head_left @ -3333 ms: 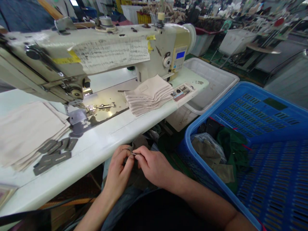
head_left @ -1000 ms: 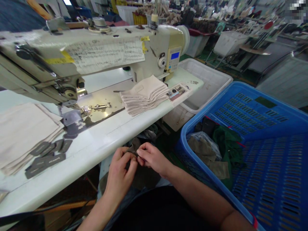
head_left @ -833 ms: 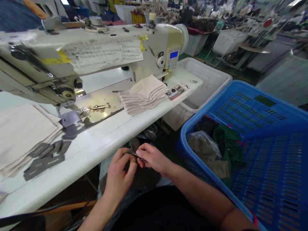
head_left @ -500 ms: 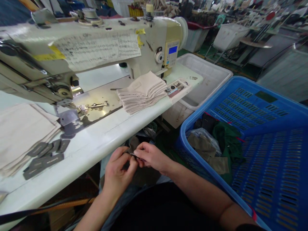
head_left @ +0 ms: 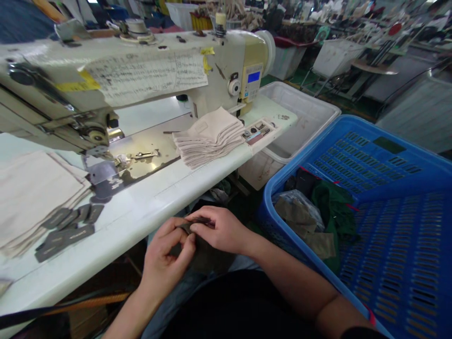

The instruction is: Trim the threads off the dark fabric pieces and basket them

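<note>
Since earlier, both hands lowered slightly; left hand (head_left: 165, 256) and right hand (head_left: 219, 230) pinch small dark, limp fabric piece (head_left: 190, 229) at its edges.

Dark piece (head_left: 197, 245) mostly behind fingers (head_left: 203, 227)

Bright, even light — needle-lamp glare on metal plate (head_left: 148, 153) — edges warped.

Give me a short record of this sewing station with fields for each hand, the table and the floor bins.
left hand: pinching a small dark fabric piece over the lap
right hand: gripping the same piece from above
table: sewing machine, folded beige stack, dark labels
floor: blue basket with clothes, white bin
</note>
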The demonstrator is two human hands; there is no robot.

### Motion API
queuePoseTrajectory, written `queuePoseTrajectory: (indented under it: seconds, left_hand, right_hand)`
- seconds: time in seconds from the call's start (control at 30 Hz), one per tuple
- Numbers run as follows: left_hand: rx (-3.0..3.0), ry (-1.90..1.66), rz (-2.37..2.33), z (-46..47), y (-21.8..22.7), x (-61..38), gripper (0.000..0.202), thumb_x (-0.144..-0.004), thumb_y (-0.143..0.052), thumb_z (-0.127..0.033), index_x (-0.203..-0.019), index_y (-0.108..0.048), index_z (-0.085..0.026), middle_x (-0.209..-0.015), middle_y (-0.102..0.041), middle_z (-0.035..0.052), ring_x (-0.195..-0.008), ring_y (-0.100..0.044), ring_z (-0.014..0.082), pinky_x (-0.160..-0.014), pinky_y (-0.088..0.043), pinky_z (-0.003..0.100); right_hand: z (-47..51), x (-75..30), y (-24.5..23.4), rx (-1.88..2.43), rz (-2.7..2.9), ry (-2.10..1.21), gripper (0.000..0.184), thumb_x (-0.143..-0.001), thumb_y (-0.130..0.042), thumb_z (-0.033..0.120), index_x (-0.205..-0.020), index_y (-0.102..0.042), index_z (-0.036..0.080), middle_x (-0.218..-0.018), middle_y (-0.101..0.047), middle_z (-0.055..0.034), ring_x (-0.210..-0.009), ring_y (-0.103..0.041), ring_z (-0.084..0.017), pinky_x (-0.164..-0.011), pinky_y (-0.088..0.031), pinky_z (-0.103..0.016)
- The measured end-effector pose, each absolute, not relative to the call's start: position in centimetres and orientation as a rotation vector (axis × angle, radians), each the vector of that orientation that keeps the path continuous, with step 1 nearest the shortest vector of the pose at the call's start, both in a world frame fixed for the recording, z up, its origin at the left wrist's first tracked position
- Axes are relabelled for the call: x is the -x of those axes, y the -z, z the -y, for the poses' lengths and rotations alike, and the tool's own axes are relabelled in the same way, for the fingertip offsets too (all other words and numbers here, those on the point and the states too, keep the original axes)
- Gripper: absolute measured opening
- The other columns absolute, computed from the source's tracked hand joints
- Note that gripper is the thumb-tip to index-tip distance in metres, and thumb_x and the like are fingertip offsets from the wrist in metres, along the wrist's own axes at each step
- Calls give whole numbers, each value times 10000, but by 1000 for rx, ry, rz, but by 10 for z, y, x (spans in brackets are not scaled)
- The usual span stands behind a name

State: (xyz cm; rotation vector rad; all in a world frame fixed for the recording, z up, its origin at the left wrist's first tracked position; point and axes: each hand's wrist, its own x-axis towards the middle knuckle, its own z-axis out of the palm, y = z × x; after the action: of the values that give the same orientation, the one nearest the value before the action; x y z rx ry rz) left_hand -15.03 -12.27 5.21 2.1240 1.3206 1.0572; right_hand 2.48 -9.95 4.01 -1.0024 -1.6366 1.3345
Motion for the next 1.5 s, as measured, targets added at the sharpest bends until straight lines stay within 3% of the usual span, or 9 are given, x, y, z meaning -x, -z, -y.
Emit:
queuePoseTrajectory:
  seconds: [0.07,0.2,0.4,0.7,0.8,0.93,1.17,1.33,1.5]
  left_hand:
    - [-2136,-1068,-1415,123,-51,152,291,-879,-592,-229,-590,-559,-215,-862,-646,40,-817,-651,183,-724,-527,288]
    - [-2015,-929,-1448,125,-48,157,269,-898,-582,-326,-659,-646,-220,-1049,-677,81,-1014,-663,238,-889,-547,358]
    - [-1729,-876,-1262,126,-57,159,329,-912,-530,-343,-611,-589,-223,-954,-678,71,-856,-656,216,-751,-565,309]
    - [-1517,-971,-1300,130,-48,160,261,-907,-583,-347,-714,-720,-237,-935,-637,63,-853,-637,210,-738,-551,303]
    - [-1647,-953,-1390,128,-40,161,228,-899,-611,-361,-753,-741,-244,-929,-645,55,-895,-639,219,-784,-548,318]
    - [-1829,-914,-1517,126,-36,164,265,-920,-580,-378,-738,-710,-235,-928,-671,49,-900,-648,222,-800,-531,337]
    - [-1928,-876,-1661,126,-38,163,289,-935,-546,-405,-727,-641,-228,-925,-649,60,-902,-619,250,-840,-499,396]
    - [-1941,-862,-1602,126,-42,156,298,-940,-539,-402,-717,-642,-232,-903,-635,50,-882,-622,240,-804,-504,376]
    - [-1956,-860,-1562,127,-44,152,277,-939,-547,-364,-721,-653,-230,-898,-634,48,-872,-624,231,-791,-498,363]
  right_hand:
    - [102,-20,-42,1104,1617,-1318,50,-872,-635,182,-878,-685,186,-875,-686,-14,-822,-629,-159,-745,-475,-270]
    - [110,-18,-47,1094,1607,-1274,58,-882,-615,196,-829,-638,195,-826,-629,6,-767,-589,-144,-717,-456,-257]
    - [119,-20,-47,1059,1458,-1432,110,-912,-597,289,-841,-629,212,-827,-607,3,-776,-570,-155,-714,-450,-269]
    - [114,-8,-31,1083,687,-1911,315,-721,-756,450,-830,-600,198,-710,-563,19,-639,-532,-143,-625,-460,-267]
    - [106,-13,-26,1231,1089,-1639,246,-823,-675,432,-880,-607,202,-822,-622,-19,-781,-600,-186,-761,-498,-319]
    - [110,-22,-32,1448,1456,-1041,269,-977,-509,382,-1170,-549,199,-1063,-645,-91,-955,-632,-235,-901,-492,-399]
    - [138,-27,-56,1112,1619,-797,241,-1002,-400,200,-1190,-551,209,-1119,-631,-130,-1065,-617,-248,-928,-499,-395]
    - [132,-23,-48,1177,1664,-1291,154,-1040,-384,275,-1082,-527,239,-743,-571,12,-705,-592,-186,-719,-458,-319]
    - [119,-15,-28,1179,1575,-1486,163,-1060,-359,302,-955,-471,249,-689,-520,43,-676,-545,-164,-721,-420,-300]
